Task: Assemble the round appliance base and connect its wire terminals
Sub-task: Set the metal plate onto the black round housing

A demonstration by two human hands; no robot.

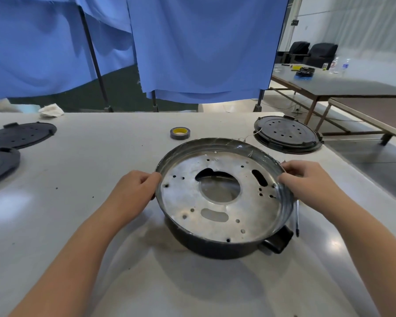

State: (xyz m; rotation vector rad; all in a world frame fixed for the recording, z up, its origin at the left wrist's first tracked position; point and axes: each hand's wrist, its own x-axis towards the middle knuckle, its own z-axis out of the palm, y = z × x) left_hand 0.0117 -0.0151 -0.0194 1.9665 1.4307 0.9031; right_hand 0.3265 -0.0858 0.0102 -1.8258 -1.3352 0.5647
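I hold the base (224,195) at mid-surface (101,156), my left hand (135,193) curled on its left rim and my right hand (306,181) pinching the right rim, thumb inside and fingers outside. The base rests in front of me, its silver metal plate facing up inside the dark outer shell, with a black handle (279,241) jutting from the near right side.

By my reading, the work is at an early stage. The plate appears seated in the shell, but its screw holes stand empty and I see no fasteners in place. No wire terminals show inside the base, so the connecting step looks wholly undone. A thin wire (245,139) lies loose just behind the far rim, near the black cover (288,135) that sits at the right rear.

Two more black perforated discs (16,136) lie well apart at the left edge. A tape roll (180,133) with a yellow core stands between them and the base, just behind it. A slim dark tool (297,218), perhaps a pen or driver, lies beside the base on the right, close under my wrist. A crumpled cloth (52,110) sits at the far left edge, before blue curtains (192,53).

Nothing blocks my hands; the tool by my right wrist could get nudged.
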